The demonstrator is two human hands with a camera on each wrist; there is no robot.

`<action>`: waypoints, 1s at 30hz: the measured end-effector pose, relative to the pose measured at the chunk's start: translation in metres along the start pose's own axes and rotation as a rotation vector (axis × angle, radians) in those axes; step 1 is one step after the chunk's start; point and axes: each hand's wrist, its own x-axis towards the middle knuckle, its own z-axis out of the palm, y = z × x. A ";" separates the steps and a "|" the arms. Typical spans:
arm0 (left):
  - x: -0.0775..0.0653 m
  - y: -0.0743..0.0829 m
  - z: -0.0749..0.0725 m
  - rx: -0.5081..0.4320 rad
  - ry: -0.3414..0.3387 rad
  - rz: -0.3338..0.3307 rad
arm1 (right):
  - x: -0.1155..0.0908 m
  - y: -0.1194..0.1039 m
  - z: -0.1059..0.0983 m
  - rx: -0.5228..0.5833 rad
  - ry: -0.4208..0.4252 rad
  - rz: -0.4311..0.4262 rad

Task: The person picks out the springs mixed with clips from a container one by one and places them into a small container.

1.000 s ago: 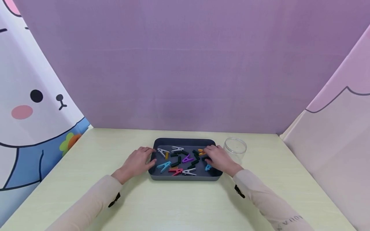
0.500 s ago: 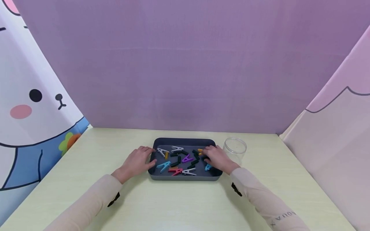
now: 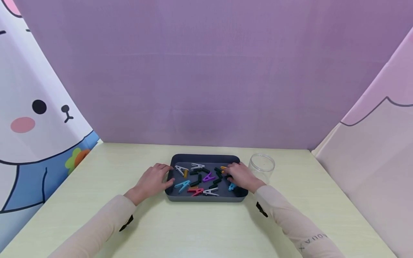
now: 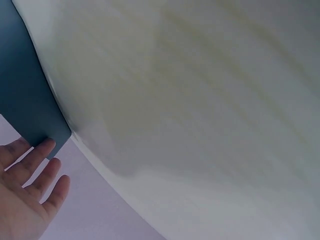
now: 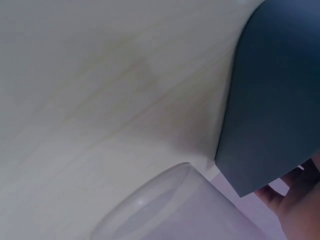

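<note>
A dark grey tray (image 3: pixel 206 199) sits on the table. In it lie several small clips: a red clip (image 3: pixel 195 191), a purple clip (image 3: pixel 208 177), a light blue clip (image 3: pixel 183 185) and white clips among them. Several short dark ribbed pieces (image 3: pixel 195 184) lie scattered between. My left hand (image 3: pixel 151 182) is at the tray's left rim; in the left wrist view its spread fingertips touch the outer wall. My right hand (image 3: pixel 242 177) reaches over the right rim, fingertips beside an orange clip (image 3: pixel 223 168). What lies beneath those fingers is hidden.
A clear round jar (image 3: pixel 262 165) stands just right of the tray, close behind my right hand. The pale table (image 3: pixel 206 229) ends at a purple backdrop (image 3: pixel 206 89). Printed cloth screens (image 3: pixel 380 172) flank both sides.
My right hand and forearm have shifted slightly left, fingers further over the tray by the orange clip. My left hand stays in place at the left rim.
</note>
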 end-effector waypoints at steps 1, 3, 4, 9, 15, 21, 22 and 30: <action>0.000 0.000 0.000 0.001 0.003 0.002 | 0.000 0.000 0.000 -0.001 0.001 -0.002; 0.000 0.000 0.001 0.002 0.009 0.005 | 0.001 0.001 0.001 -0.006 0.005 -0.006; 0.000 0.000 0.001 0.001 0.013 0.005 | 0.001 0.001 0.001 -0.008 0.010 -0.008; 0.001 -0.001 0.001 0.002 0.019 0.006 | 0.002 0.002 0.001 -0.012 0.035 -0.017; 0.001 -0.001 0.001 -0.034 0.003 -0.008 | 0.003 0.002 -0.002 -0.013 0.044 -0.020; 0.001 -0.002 0.002 -0.077 -0.006 -0.009 | 0.003 0.000 -0.012 0.009 0.090 -0.055; 0.001 -0.002 0.002 -0.079 -0.005 -0.005 | 0.003 -0.001 -0.014 0.018 0.100 -0.061; 0.003 -0.003 0.004 -0.088 -0.011 -0.009 | 0.001 -0.001 -0.028 0.032 0.164 -0.090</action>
